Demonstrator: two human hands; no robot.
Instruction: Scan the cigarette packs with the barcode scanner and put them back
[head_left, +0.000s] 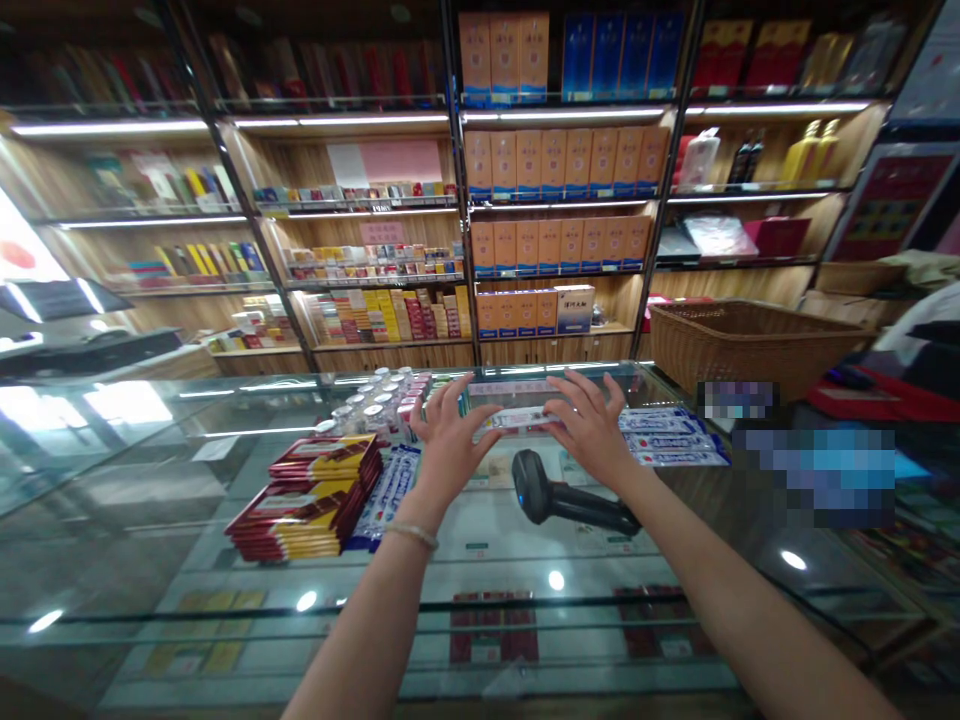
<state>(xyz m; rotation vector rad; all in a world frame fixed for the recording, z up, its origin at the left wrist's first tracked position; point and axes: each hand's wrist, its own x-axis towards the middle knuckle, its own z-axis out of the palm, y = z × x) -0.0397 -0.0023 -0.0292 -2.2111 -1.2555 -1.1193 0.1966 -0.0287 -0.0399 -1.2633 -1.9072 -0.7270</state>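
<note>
The left hand (448,440) pinches one end of a slim white packet (517,417) between thumb and fingers, and the right hand (589,425) grips the other end the same way. The packet is stretched level between them, toward the far edge of the glass-topped bench (480,572); whether it touches the glass cannot be told. A pale bracelet (411,534) circles the left wrist.

Just nearer the bench's front edge, a black handheld scanner (531,488) lies with its head to the left and its handle running under the right forearm. Beside the right hand, blue-and-white packets (667,440) lie in a row toward the bench's right end. More blue-and-white sachets (386,497) lie left of the left hand, next to two stacks of red-and-yellow packs (311,500). Behind these, near the far edge, stand lidded jars (379,398).

At the far right corner sits a wicker basket (750,345). Beyond the bench, lit shelves carry rows of orange boxes (559,245) and small cartons (394,315).
</note>
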